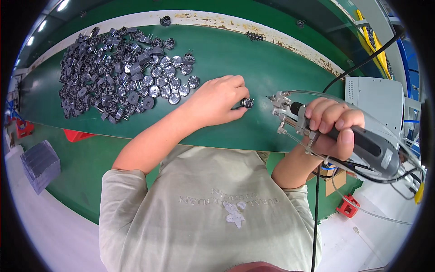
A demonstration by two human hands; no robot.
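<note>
My left hand (pixel 219 100) rests low over the green worktop, thumb and fingers closed on a small black round part (pixel 247 103) with a shiny face and pins. In my right hand (pixel 335 122) is a dark grey power screwdriver (pixel 374 149), gripped round its body. Its metal nose (pixel 280 103), fitted with brackets and clear tubes, points left toward the part, with a gap between them. Left of my left hand lies a large heap of similar round parts (pixel 106 75). Several of them sit shiny face up at the heap's near right side (pixel 170 71).
The green worktop (pixel 217 54) has a chipped white rail (pixel 217 19) along its far edge. A grey box-shaped machine (pixel 374 102) stands at the right, with black cables and clear hoses near my right arm. Red bins (pixel 349 206) and a grey stack (pixel 41 165) are lower down.
</note>
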